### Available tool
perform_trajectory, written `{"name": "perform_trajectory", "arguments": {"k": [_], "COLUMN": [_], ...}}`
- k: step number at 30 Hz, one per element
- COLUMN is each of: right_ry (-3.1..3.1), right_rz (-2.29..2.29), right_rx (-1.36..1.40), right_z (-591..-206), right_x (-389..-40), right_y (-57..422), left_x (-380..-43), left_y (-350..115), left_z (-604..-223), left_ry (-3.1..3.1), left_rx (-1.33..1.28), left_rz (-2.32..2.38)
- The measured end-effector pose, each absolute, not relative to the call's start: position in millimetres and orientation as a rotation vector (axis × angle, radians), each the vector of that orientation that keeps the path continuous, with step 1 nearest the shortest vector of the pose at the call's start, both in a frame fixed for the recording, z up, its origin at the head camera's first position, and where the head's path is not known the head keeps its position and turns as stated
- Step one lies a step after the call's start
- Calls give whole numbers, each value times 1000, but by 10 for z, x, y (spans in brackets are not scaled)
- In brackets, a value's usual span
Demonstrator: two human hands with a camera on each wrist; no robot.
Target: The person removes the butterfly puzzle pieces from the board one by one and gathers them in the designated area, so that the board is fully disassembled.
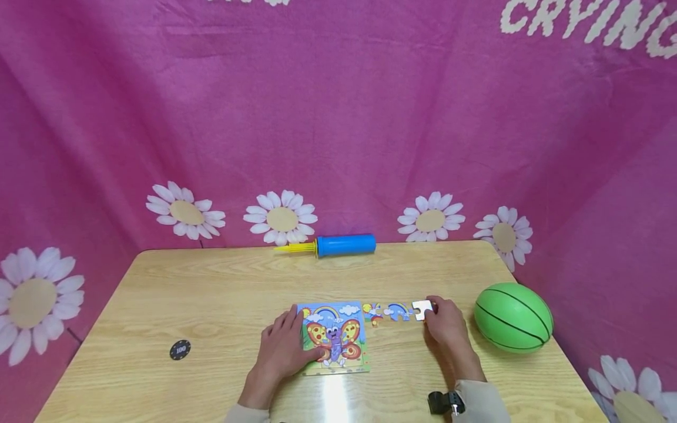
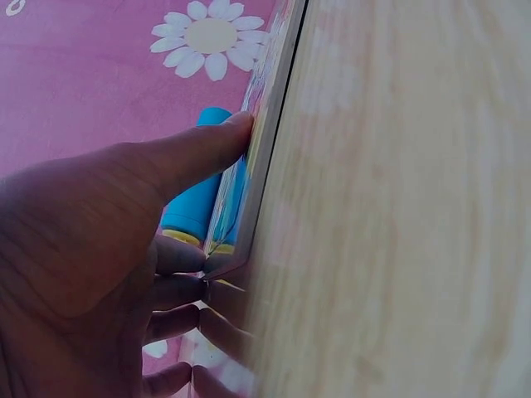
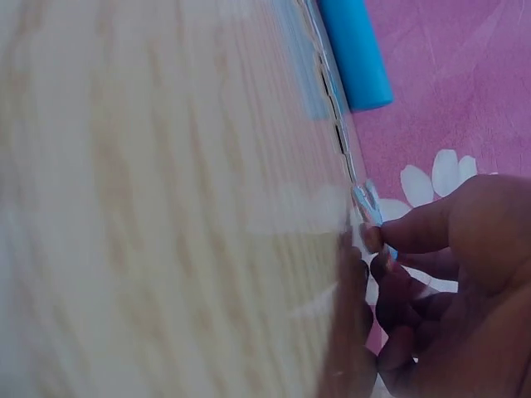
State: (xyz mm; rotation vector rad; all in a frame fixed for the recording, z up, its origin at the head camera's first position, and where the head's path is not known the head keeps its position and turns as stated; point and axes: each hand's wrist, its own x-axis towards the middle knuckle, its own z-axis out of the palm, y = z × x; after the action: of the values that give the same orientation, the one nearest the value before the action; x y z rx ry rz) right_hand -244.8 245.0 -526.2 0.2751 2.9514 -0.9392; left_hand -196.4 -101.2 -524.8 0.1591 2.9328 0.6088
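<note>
A square butterfly puzzle board [image 1: 334,312] lies flat on the table. My left hand [image 1: 282,343] rests at its left side, thumb on the printed face and fingers spread along the left edge, their tips on the table. To the right of the board, joined puzzle pieces [image 1: 396,312] with a sun and a rainbow lie in a row. At the right end of that row my right hand [image 1: 449,326] pinches a pale puzzle piece [image 1: 421,308] between thumb and fingers. From the right wrist, the pinched piece [image 3: 367,203] appears tilted up from the tabletop.
A green ball [image 1: 513,317] with black lines sits right of my right hand. Along the table's back edge lies a blue hand pump [image 1: 346,245] with a yellow nozzle. A black round chip [image 1: 180,350] marked 100 is on the left. Behind the wooden table [image 1: 222,294] hangs a pink cloth [image 1: 338,129].
</note>
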Motion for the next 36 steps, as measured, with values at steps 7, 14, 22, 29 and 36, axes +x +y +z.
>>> {"name": "perform_trajectory", "arguments": {"k": [7, 14, 22, 29, 36], "right_ry": [2966, 3001, 2986, 2914, 2878], "right_rz": [-979, -1082, -1115, -1127, -1118], "right_rx": [274, 92, -76, -176, -316], "right_z": [-5255, -5202, -5205, -5202, -5217], "right_x": [-2421, -2375, -2339, -2320, -2304], "right_y": [2434, 2254, 1980, 1713, 1481], "left_x": [-1951, -1956, -1933, -1900, -1889], "left_y": [-1018, -1058, -1105, -1123, -1142], "left_z": [-5258, -5242, -5233, -5208, -5176], "left_ry": [2935, 2913, 2883, 2893, 2901], "left_rx": [158, 149, 144, 119, 151], "left_rz": [603, 649, 754, 789, 705]}}
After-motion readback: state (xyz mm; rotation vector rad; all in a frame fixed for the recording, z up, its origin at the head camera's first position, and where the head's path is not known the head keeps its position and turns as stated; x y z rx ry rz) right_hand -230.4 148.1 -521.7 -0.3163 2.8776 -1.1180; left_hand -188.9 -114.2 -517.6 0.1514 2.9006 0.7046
